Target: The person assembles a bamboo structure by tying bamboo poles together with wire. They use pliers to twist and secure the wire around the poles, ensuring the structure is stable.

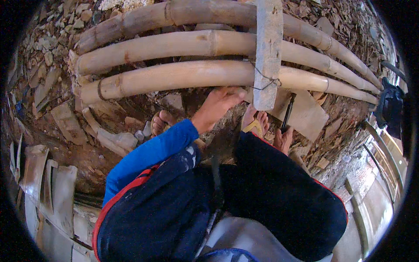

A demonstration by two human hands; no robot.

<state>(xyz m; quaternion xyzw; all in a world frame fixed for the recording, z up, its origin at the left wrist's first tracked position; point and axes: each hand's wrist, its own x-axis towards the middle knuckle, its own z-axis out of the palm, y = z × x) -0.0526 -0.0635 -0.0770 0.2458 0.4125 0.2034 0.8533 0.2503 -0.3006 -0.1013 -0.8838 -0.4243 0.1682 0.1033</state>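
Three bamboo poles point(170, 80) lie side by side across the ground in front of me. A pale wooden bar point(267, 52) crosses over them, and a thin dark wire point(266, 81) is looped around its near end at the nearest pole. Just below that pole, left of the bar, my left hand point(220, 108) is closed with its fingertips pinched; what they hold, if anything, is too small to make out. My right hand point(283, 139), partly hidden by my knee, grips a slim dark metal hand tool point(288, 112) that points up toward the poles.
My sandalled feet point(255, 123) stand close to the nearest pole. A flat board point(305, 115) lies under the tool. Broken tile pieces point(70, 122), stones point(50, 52) and dry leaves cover the ground. A dark bag-like object point(389, 102) sits at the far right, by the pole ends.
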